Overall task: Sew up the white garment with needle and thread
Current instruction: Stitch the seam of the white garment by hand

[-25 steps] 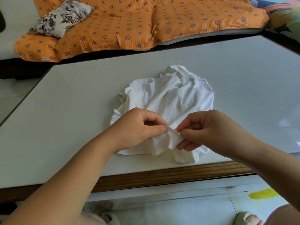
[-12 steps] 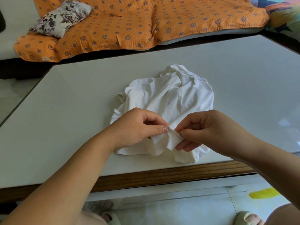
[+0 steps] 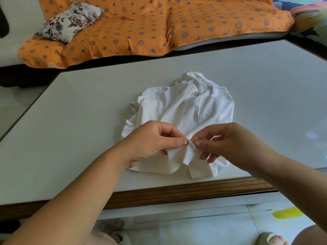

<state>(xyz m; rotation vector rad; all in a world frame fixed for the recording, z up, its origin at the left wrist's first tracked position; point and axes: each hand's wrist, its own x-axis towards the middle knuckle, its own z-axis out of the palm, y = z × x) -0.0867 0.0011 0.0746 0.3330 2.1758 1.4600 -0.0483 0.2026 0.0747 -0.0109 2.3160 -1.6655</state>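
Observation:
A crumpled white garment point(image 3: 184, 110) lies on the pale table point(image 3: 79, 121), near its front edge. My left hand point(image 3: 150, 142) pinches a raised fold of the garment between thumb and forefinger. My right hand point(image 3: 228, 142) pinches the same fold right beside it, thumb and forefinger tips almost touching the left thumb. Its lower fingers curl under the cloth. The needle and thread are too small to make out between the fingertips.
The table has a wooden front edge point(image 3: 177, 191). Beyond it stands a sofa with an orange patterned cover point(image 3: 159, 23) and a floral cushion point(image 3: 69, 22). Below are the floor, a yellow mark point(image 3: 287, 212) and slippered feet.
Both hands stay pinched on the fold. The right hand's lower fingers have shifted slightly under the cloth; nothing else moved.

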